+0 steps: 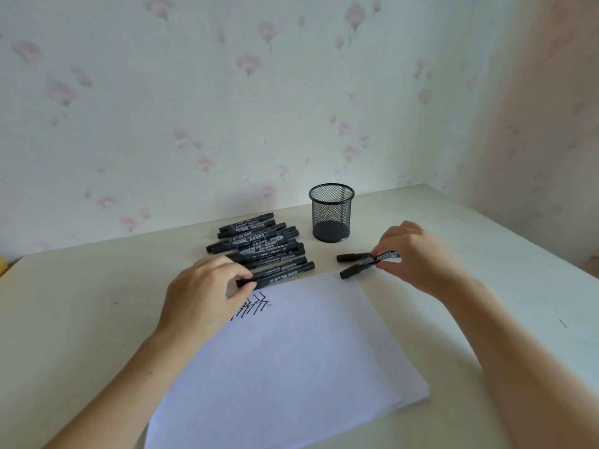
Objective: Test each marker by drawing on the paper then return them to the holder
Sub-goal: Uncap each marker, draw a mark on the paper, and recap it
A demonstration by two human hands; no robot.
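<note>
A stack of white paper (291, 351) lies on the table, with several black zigzag strokes (251, 306) near its far left corner. Behind it lies a heap of several black markers (259, 241). My left hand (204, 293) pinches the near end of the closest marker (285, 272), which lies along the paper's far edge. My right hand (418, 254) grips two black markers (356, 262) to the right of the heap, low over the table. The black mesh holder (331, 212) stands upright behind them with nothing showing inside.
The pale table (81, 303) meets a floral wallpapered wall at the back and right. A small dark mark (563, 323) sits on the table at the right. Bare surface lies left of the paper and right of the holder.
</note>
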